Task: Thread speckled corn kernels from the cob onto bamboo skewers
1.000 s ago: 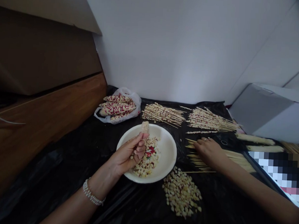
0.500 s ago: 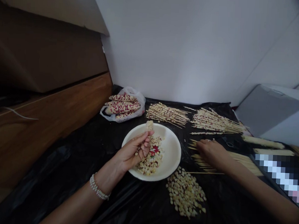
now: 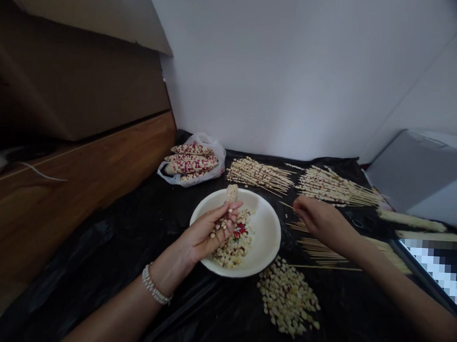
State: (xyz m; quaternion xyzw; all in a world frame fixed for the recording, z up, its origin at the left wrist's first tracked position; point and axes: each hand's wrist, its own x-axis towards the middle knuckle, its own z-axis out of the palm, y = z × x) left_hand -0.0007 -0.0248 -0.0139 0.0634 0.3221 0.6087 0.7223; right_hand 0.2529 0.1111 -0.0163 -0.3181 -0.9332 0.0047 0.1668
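Note:
My left hand point(image 3: 209, 236) is curled around a short stripped corn cob point(image 3: 232, 192), with loose kernels lying in its palm. It hovers over a white bowl point(image 3: 267, 229) that holds pale and red kernels point(image 3: 234, 248). My right hand point(image 3: 318, 219) is raised just right of the bowl, its fingers pinched on a thin wooden skewer point(image 3: 286, 205) whose tip points toward the bowl. Beneath that hand lies a pile of bare skewers point(image 3: 324, 253).
A heap of loose kernels point(image 3: 289, 296) lies on the black plastic sheet in front of the bowl. Behind are a bag of red-speckled cobs point(image 3: 192, 161) and two piles of threaded skewers point(image 3: 259, 173) point(image 3: 338, 187). A grey box point(image 3: 423, 171) stands right, a wooden ledge point(image 3: 78, 183) left.
My right hand has lifted off the bare skewer pile and moved toward the bowl with a skewer pinched in it. My left hand keeps the cob over the bowl.

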